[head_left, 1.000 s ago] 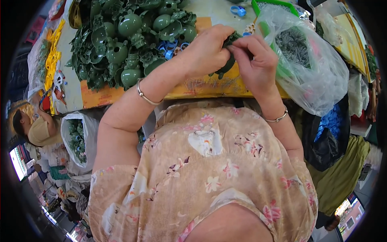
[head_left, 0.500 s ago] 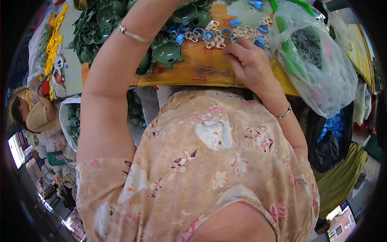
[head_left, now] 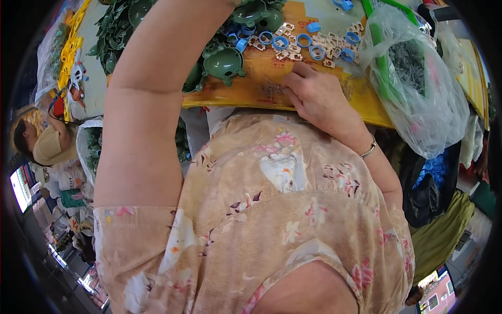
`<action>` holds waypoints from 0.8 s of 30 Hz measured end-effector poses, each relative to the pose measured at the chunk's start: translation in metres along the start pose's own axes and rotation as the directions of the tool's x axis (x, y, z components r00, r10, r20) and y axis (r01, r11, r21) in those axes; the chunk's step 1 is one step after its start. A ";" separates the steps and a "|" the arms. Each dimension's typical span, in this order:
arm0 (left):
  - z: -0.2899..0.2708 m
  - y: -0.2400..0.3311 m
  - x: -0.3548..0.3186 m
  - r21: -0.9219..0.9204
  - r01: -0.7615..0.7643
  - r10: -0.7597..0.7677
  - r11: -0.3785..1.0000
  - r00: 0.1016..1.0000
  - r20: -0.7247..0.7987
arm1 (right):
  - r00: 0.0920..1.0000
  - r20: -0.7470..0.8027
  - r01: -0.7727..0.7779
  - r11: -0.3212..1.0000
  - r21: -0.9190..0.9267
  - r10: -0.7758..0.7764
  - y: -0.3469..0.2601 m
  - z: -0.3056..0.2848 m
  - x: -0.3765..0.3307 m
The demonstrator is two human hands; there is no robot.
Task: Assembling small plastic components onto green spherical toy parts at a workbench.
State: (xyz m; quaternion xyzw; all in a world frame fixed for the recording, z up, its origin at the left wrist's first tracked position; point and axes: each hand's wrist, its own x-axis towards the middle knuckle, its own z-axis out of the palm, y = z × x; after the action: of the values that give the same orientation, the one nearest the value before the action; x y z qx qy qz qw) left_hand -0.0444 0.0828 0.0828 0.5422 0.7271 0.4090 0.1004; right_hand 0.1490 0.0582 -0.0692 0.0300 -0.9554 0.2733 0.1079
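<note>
Half a second ago the left arm was already raised over the far left of the counter [head_left: 246,97]; now it has swung higher and closer, so the forearm fills the left of the view and the left hand itself has gone past the upper edge. Its grip cannot be told. A second ago both hands met near the clear plastic bag [head_left: 418,89] at the right; they have since parted, which suggests one piece is finished and the next is being gathered.

The right hand [head_left: 314,97] has come down to the near edge of the yellow counter and lies knuckles up, fingers curled loosely with the tips pressed on a small scatter of thin dark wire springs [head_left: 272,89]. Whether it has one pinched is hidden under the fingers. The springs are too fine to give any single long axis; the patch they form runs left to right along the counter's edge.

Just beyond the hand lie blue plastic rings [head_left: 305,40] and pale clips [head_left: 282,52], and a green turtle-shaped shell [head_left: 224,62] sits to the left, dome up, its head pointing near and slightly right
</note>
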 end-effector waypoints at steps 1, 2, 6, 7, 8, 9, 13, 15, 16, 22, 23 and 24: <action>0.004 -0.006 -0.007 -0.167 0.062 -0.058 0.984 0.998 0.031 | 1.000 0.000 0.002 1.000 0.002 -0.002 0.000 0.000 -0.001; -0.001 -0.012 -0.009 -0.076 0.009 -0.002 0.997 0.996 0.085 | 1.000 0.007 -0.028 1.000 -0.001 0.028 0.000 -0.001 -0.001; -0.009 -0.020 -0.048 -0.020 0.028 -0.023 0.999 0.975 0.220 | 0.990 -0.100 -0.080 0.985 0.150 0.096 0.002 -0.009 -0.002; -0.006 -0.021 -0.051 -0.061 0.127 -0.099 0.990 0.937 0.336 | 0.987 -0.108 -0.105 0.984 0.143 0.121 0.007 -0.011 -0.003; 0.002 -0.030 -0.057 -0.125 0.091 -0.035 0.988 0.920 0.390 | 0.968 -0.147 -0.148 0.937 0.317 0.203 0.013 -0.014 -0.005; 0.006 -0.035 -0.062 -0.300 0.056 0.113 0.952 0.849 0.516 | 0.951 -0.170 -0.148 0.863 0.483 0.259 0.014 -0.017 -0.006; 0.000 -0.041 -0.087 -0.111 0.115 -0.025 0.987 0.798 0.602 | 0.893 0.131 -0.377 0.556 0.741 0.430 0.023 -0.029 -0.011; 0.003 -0.050 -0.090 -0.112 0.169 -0.062 0.979 0.776 0.628 | 0.889 0.161 -0.365 0.452 0.814 0.428 0.023 -0.031 -0.013; 0.006 -0.057 -0.095 -0.129 0.182 -0.059 0.975 0.769 0.637 | 0.885 0.197 -0.354 0.334 0.874 0.422 0.023 -0.031 -0.013; 0.025 -0.058 -0.110 -0.288 0.334 -0.030 0.898 0.697 0.716 | 0.829 0.198 -0.343 0.195 0.919 0.523 0.020 -0.032 -0.013; 0.029 -0.061 -0.112 -0.322 0.367 -0.044 0.873 0.715 0.697 | 0.828 0.195 -0.341 0.195 0.920 0.526 0.020 -0.030 -0.014; 0.031 -0.063 -0.114 -0.357 0.399 -0.059 0.845 0.732 0.678 | 0.833 0.131 -0.287 0.218 0.933 0.538 0.020 -0.027 -0.015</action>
State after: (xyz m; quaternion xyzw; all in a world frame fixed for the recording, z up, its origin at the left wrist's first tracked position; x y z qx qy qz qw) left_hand -0.0263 -0.0061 -0.0152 0.5091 0.5858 0.3483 0.5258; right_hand 0.1661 0.0899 -0.0603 -0.2012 -0.5795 0.7835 0.0994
